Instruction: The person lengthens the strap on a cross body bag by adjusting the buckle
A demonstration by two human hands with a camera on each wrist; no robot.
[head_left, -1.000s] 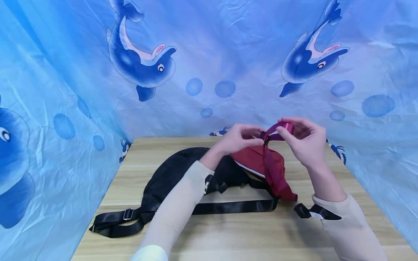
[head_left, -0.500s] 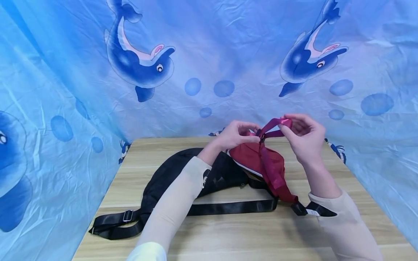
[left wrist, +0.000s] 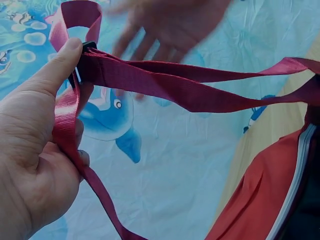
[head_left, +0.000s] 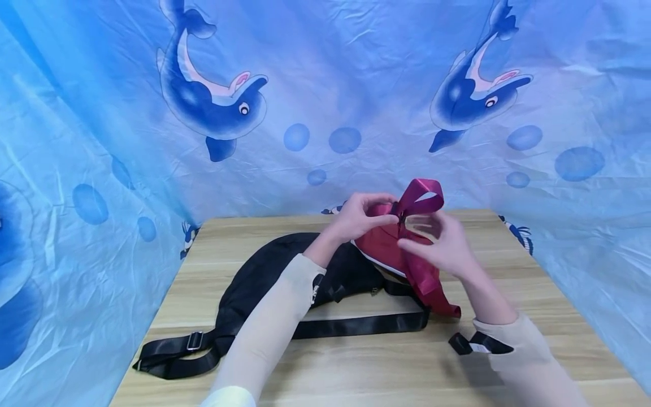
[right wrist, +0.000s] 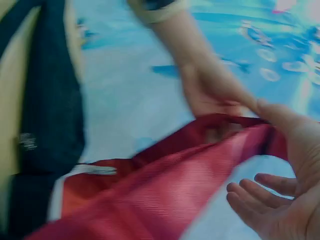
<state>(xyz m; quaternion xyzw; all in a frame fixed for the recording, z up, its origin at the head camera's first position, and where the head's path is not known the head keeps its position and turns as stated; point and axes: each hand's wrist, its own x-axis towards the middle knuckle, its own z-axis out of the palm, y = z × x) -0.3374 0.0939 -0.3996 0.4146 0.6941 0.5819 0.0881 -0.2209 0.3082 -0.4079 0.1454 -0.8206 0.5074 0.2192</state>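
A red waist bag (head_left: pixel 375 246) with pale piping lies toward the back of the table. Its dark red strap (left wrist: pixel 150 82) is lifted off the bag, and a loop of it stands up above the hands. Between thumb and fingers, my left hand (head_left: pixel 357 217) pinches the strap at its black slider buckle (left wrist: pixel 88 46). My right hand (head_left: pixel 441 242) is just right of the buckle, thumb and fingers spread apart. In the right wrist view nothing is gripped by it, and the strap passes beside its fingers. The right hand is blurred in the left wrist view.
A black waist bag (head_left: pixel 269 268) lies left of the red one, partly under my left forearm. Its black strap (head_left: pixel 361 324) runs across the wooden table (head_left: pixel 356 367). A blue curtain (head_left: pixel 325 73) with printed dolphins encloses the back and sides.
My right hand has let go of the strap loop and moved down and left toward the buckle. The loop now stands free. The left hand keeps its pinch, shifted slightly left in view.
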